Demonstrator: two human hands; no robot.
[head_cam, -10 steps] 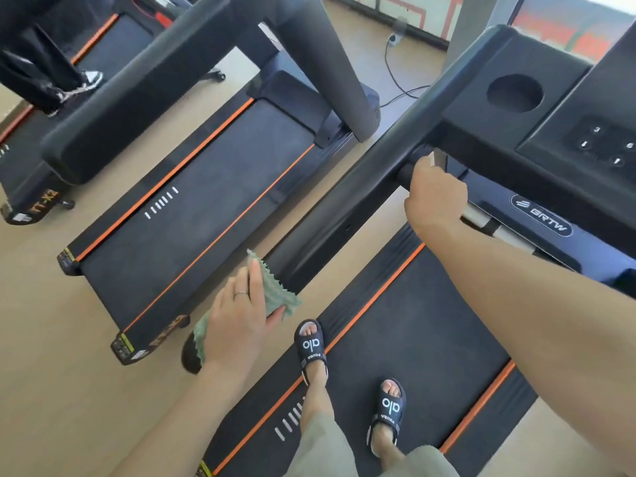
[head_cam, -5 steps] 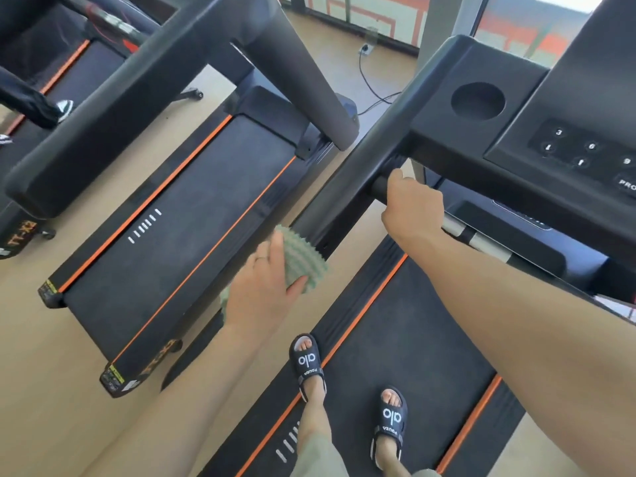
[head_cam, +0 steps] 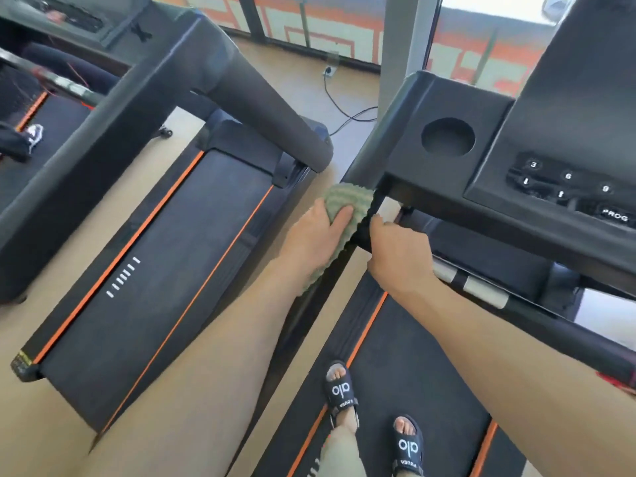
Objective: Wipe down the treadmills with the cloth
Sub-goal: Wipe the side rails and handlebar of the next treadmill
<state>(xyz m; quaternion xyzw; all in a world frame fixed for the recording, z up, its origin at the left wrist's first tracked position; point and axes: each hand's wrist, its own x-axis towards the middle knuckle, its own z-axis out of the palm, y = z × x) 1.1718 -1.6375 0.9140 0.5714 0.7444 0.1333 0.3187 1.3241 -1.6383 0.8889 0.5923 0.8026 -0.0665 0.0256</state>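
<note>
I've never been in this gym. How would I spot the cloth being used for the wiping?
Find the nearer treadmill, the one the person stands on, and follow its left handrail up toward the console. The cloth lies on that rail under the left hand. It is the only pale green, ribbed, soft thing among black machine parts.

Tan floor (head_cam: 303, 80), bright windows (head_cam: 481, 32), grey pillar (head_cam: 402, 46), wall socket (head_cam: 329, 71)
</note>
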